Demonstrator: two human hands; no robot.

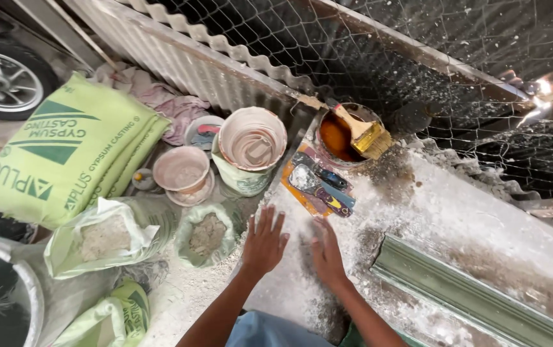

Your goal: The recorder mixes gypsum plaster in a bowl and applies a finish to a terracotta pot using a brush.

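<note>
The left hand lies flat with fingers spread on the dusty white worktable, holding nothing; the right hand rests just beside it, open and flat too, also empty; two putty knives lie near, just past the fingertips; a paintbrush rests across a can of brown liquid; a white bucket stands to the left.

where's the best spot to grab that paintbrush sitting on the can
Probably the wooden handle of the paintbrush. It rests across the rim of the can of brown liquid, handle pointing up-left toward the mesh, bristles hanging over the right edge. Come from above on the left and pinch the bare handle mid-length; the bristle end looks wet and would smear.
</note>
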